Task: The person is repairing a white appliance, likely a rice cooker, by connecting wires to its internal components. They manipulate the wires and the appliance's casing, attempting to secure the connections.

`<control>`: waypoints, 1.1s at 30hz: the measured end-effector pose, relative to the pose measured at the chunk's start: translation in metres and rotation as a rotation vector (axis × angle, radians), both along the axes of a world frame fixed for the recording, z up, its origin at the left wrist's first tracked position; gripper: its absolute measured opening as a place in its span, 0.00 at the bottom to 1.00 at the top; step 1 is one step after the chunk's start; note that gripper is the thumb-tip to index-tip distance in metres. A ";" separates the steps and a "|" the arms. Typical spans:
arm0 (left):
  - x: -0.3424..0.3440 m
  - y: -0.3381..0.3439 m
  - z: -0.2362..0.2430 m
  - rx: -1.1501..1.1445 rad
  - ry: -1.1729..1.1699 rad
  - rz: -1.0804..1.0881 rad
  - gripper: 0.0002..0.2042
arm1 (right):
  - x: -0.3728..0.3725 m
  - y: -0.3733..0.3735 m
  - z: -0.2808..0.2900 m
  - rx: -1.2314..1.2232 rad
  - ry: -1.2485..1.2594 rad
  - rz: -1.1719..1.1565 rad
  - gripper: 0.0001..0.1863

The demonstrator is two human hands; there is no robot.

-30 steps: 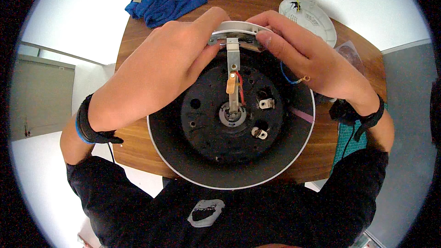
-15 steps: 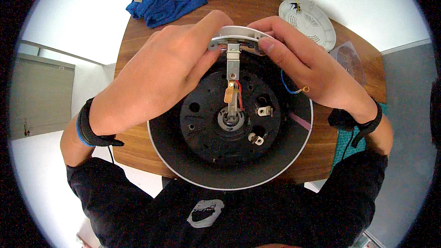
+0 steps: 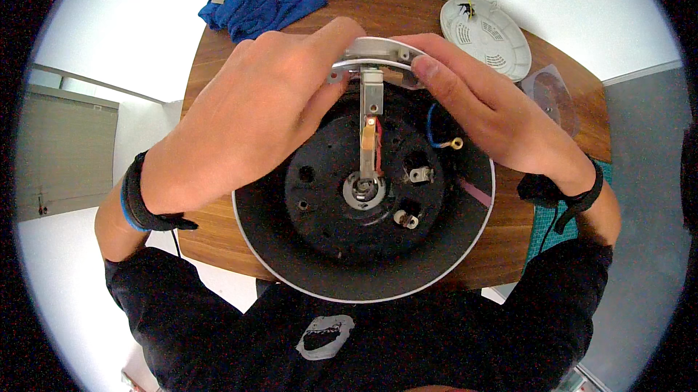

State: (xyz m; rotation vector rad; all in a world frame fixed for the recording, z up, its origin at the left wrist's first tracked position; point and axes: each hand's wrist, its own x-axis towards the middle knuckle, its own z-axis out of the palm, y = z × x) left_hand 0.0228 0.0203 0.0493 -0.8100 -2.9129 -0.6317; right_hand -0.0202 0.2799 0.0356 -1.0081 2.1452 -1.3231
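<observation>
A large round black appliance base (image 3: 363, 247) with a pale rim stands tilted on a small wooden table (image 3: 211, 87), its open underside facing the camera and its lower edge close against the person's dark shirt. Inside this shallow bowl-like shell sit a raised black disc with several holes, a central metal hub (image 3: 363, 192), two small metal terminal tabs just right of and below the hub, a blue wire (image 3: 436, 130) ending in a brass ring terminal, and a pink strip near the right wall. A narrow metal strip (image 3: 369, 127) with an orange-brown piece on it runs from the hub up to a curved silver-grey bracket (image 3: 374, 54) at the top edge of the shell. The left hand (image 3: 247, 127) comes in from the left, its fingers curled over and its fingertips pinching the left end of the bracket. The right hand (image 3: 487, 112) reaches in from the right, fingers pressed together, thumb and fingertips gripping the bracket's right end. Both wrists wear dark bands. On the table's far side lies a crumpled blue cloth (image 3: 265, 0), and at the far right a white round vented cover (image 3: 486, 36) lies flat, with a small clear plastic bag (image 3: 552, 98) just beside it.
</observation>
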 end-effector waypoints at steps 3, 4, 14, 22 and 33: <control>-0.004 0.000 0.001 -0.015 0.007 -0.016 0.19 | 0.000 0.002 0.005 0.034 -0.023 0.023 0.24; -0.004 0.000 0.001 -0.019 0.012 -0.021 0.19 | -0.001 0.003 0.005 0.044 -0.021 0.027 0.25; 0.004 0.000 -0.002 0.033 -0.005 -0.023 0.19 | 0.003 0.003 -0.003 0.032 0.056 0.003 0.23; 0.004 -0.003 -0.004 0.032 0.022 -0.039 0.18 | 0.005 0.000 0.002 0.056 0.078 -0.035 0.20; 0.005 -0.003 -0.004 0.053 -0.013 -0.047 0.17 | 0.010 -0.002 0.012 0.227 0.157 -0.094 0.19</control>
